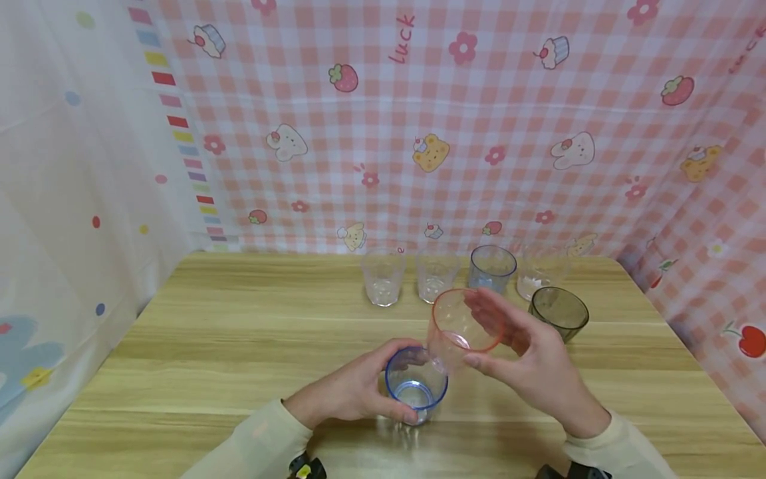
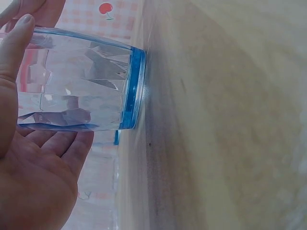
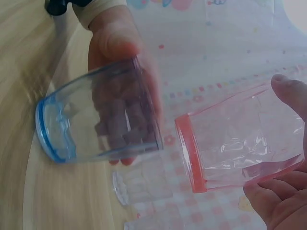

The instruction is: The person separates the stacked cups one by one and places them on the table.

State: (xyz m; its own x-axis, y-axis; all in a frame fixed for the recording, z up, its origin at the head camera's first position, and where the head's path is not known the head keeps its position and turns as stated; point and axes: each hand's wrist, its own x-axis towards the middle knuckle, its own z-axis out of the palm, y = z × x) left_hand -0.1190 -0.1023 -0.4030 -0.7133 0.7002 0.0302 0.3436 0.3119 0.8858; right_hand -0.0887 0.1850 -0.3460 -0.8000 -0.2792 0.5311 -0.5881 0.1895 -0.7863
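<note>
Near the middle of the table my left hand [image 1: 353, 387] grips a clear blue-tinted cup [image 1: 415, 396] from its left side, thumb and fingers around the wall. The cup stands upright, its blue base [image 2: 133, 91] at or just above the wood; contact is hard to tell. My right hand [image 1: 541, 369] holds a clear pink cup [image 3: 230, 143] between thumb and fingers, raised off the table. In the head view it is up and to the right of the blue-tinted cup, partly overlapping its rim. Both cups look hollow, with faceted walls.
Behind the hands, two clear cups [image 1: 383, 285] stand left of a blue-rimmed cup [image 1: 492, 271]. Farther right are another clear cup [image 1: 529, 283] and a dark smoky cup [image 1: 559, 313], close to my right hand. A pink checked cloth [image 1: 383, 193] hangs behind the wooden table [image 1: 239, 332].
</note>
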